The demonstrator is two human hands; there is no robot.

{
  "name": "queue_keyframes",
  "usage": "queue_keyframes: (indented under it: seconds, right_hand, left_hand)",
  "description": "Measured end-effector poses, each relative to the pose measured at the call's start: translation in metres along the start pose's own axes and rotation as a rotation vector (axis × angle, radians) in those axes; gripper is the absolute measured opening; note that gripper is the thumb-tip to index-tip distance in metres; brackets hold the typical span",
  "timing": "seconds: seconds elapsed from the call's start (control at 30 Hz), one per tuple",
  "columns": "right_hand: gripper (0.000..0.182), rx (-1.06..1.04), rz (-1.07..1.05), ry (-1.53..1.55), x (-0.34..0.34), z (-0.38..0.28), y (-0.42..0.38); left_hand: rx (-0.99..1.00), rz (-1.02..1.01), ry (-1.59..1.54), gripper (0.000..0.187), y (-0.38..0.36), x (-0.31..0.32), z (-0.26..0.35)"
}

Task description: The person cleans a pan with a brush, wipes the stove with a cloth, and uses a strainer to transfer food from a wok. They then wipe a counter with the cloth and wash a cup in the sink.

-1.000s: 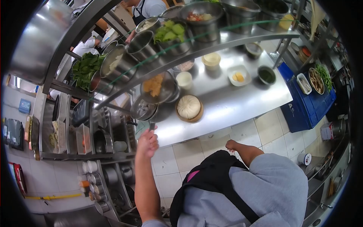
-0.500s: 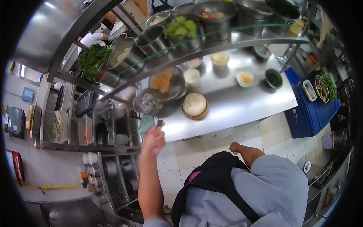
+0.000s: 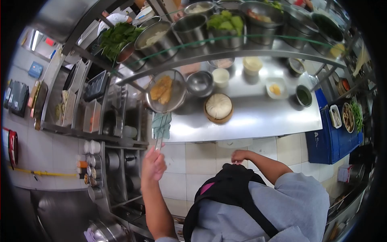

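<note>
My left hand (image 3: 153,164) is closed round the handle of a round strainer (image 3: 180,100). Golden fried pieces (image 3: 161,89) lie in the strainer, over the table's left end; what is beneath it is mostly hidden. A green cloth (image 3: 161,127) shows under the handle. To the strainer's right stands a metal bowl (image 3: 200,84). In front of a white cup (image 3: 221,77), a pale, pleated round bun (image 3: 218,106) sits in a round brown holder. Near my apron, my right hand (image 3: 240,156) has curled fingers round something I cannot make out.
Metal containers of food, among them leafy greens (image 3: 121,39), line the shelf (image 3: 250,52) above the steel table (image 3: 258,121). At the right stands a blue box (image 3: 328,147). Racks (image 3: 68,131) are on the left. Part of a person (image 3: 117,19) shows beyond the shelf.
The strainer with the golden pieces has shifted left, and the metal bowl now shows beside it. A container of greyish pieces is no longer visible. My left hand has moved back toward my body.
</note>
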State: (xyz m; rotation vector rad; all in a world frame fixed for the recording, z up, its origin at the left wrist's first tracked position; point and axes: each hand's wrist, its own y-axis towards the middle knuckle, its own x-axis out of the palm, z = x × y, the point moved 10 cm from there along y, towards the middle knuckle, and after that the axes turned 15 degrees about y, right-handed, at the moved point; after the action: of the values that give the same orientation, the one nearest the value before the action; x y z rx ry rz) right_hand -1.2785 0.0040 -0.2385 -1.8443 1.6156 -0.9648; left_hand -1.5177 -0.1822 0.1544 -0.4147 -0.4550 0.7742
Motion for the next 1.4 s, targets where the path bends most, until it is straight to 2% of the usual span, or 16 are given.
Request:
queue_keyframes:
  seconds: [0.13,0.17,0.27,0.33,0.37,0.43,0.67,0.77,0.83,1.03,1.07,1.1,1.2,1.23,1.3,1.4]
  right_hand:
    - [0.02,-0.553,-0.063,-0.089,0.001,-0.214,-0.06]
    - [0.022,-0.812,0.155,-0.336,-0.015,-0.272,-0.076]
    - [0.018,-1.166,0.737,-0.535,-0.054,-0.408,-0.125]
    - [0.022,-1.005,1.178,-0.9,-0.08,-0.439,-0.092]
    - [0.022,-1.008,1.174,-0.907,-0.091,-0.447,-0.072]
    - [0.03,-0.445,0.91,-1.022,-0.119,-0.435,0.001]
    - [0.034,-0.453,0.888,-0.764,-0.134,-0.456,-0.029]
    - [0.039,-0.719,0.818,-0.435,-0.198,-0.464,-0.001]
    - [0.025,-0.896,0.322,1.058,-0.227,-0.44,0.015]
    - [0.018,-0.989,0.59,0.768,-0.207,-0.431,-0.046]
    - [0.017,-0.969,0.716,0.406,-0.201,-0.438,-0.053]
    - [0.017,-0.956,0.7,0.404,-0.193,-0.434,-0.049]
    - [0.027,-0.979,1.126,-0.8,-0.157,-0.449,-0.031]
    - [0.027,-0.991,1.117,-0.797,-0.135,-0.454,-0.045]
    - [0.027,-1.329,1.355,-0.844,-0.039,-0.466,-0.138]
    - [0.033,-1.275,0.482,-0.646,0.055,-0.46,-0.038]
  left_hand:
    - [0.005,0.166,0.027,0.026,-0.062,-0.038,-0.02]
    - [0.002,0.174,0.015,0.026,-0.076,-0.045,-0.028]
    - [0.028,0.301,0.058,0.026,-0.114,-0.07,-0.047]
    - [0.031,0.355,0.05,0.027,-0.133,-0.08,-0.06]
    - [0.029,0.405,0.047,0.027,-0.143,-0.086,-0.067]
    - [0.031,0.447,0.03,0.028,-0.156,-0.096,-0.082]
    - [0.029,0.562,-0.13,0.027,-0.191,-0.115,-0.126]
    - [0.03,0.584,-0.161,0.028,-0.196,-0.12,-0.135]
    - [0.026,0.592,-0.175,0.028,-0.199,-0.12,-0.14]
    - [0.05,0.587,-0.193,0.029,-0.197,-0.123,-0.144]
    - [0.046,0.582,-0.218,0.029,-0.197,-0.121,-0.145]
    - [0.036,0.58,-0.244,0.03,-0.2,-0.118,-0.147]
    - [0.045,0.56,-0.251,0.03,-0.201,-0.112,-0.144]
    - [0.053,0.572,-0.251,0.03,-0.203,-0.112,-0.144]
    - [0.05,0.575,-0.229,0.027,-0.204,-0.108,-0.144]
    - [0.046,0.591,-0.254,0.027,-0.21,-0.108,-0.153]
